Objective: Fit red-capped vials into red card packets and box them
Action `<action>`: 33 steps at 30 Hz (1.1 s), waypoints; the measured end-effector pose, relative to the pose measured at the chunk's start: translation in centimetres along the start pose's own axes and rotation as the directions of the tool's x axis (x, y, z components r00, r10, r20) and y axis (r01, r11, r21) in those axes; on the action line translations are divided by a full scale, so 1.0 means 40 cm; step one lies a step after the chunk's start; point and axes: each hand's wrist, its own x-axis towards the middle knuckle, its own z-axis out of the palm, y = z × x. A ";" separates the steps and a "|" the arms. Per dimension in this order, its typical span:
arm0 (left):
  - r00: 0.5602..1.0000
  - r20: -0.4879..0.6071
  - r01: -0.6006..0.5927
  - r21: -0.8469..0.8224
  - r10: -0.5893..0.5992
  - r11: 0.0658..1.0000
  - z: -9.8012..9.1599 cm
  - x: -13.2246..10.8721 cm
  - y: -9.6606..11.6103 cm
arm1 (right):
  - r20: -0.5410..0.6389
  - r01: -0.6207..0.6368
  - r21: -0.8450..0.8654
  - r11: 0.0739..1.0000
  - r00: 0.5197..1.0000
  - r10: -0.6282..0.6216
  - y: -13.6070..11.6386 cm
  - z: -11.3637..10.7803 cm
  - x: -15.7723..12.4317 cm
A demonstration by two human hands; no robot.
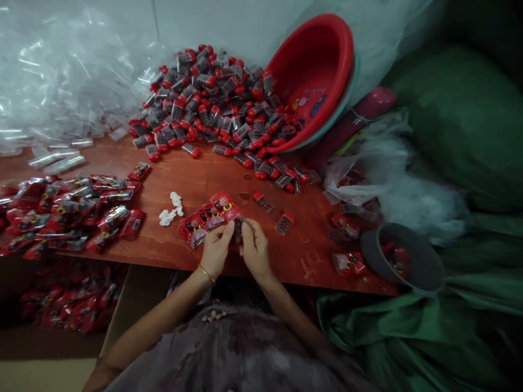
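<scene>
Between my fingertips, near the table's front edge, is a small clear container (238, 227) with dark contents. My left hand (216, 247) pinches it from one side, and my right hand (255, 247) grips it from the other. Fingers hide part of it. Right by my left hand lies a row of flat red printed packets (204, 218), overlapping one another. To the right of my hands two more red-capped containers, one upper (262, 201) and one lower (285, 222), lie apart on the wood.
A big heap of red-capped containers (212, 103) spills from a tipped red basin (343, 60). Wrapped red packs (77, 212) pile up at left, with clear plastic sleeves (61, 81) behind. A grey bowl (370, 250) stands at the right edge; a box of packs (69, 299) sits below.
</scene>
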 end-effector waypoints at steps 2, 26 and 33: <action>0.999 -0.045 -0.004 -0.022 0.003 1.000 -0.002 0.007 0.006 | -0.006 0.021 -0.022 1.000 1.000 -0.021 0.004 -0.004 0.002; 1.000 -0.008 0.008 -0.061 -0.008 0.998 -0.004 0.014 0.034 | 0.102 -0.119 0.158 0.980 0.989 0.104 -0.027 0.044 0.002; 0.997 -0.014 0.071 -0.063 -0.072 0.995 -0.013 0.027 0.080 | 0.242 -0.171 0.213 0.962 0.963 0.118 -0.007 0.027 0.007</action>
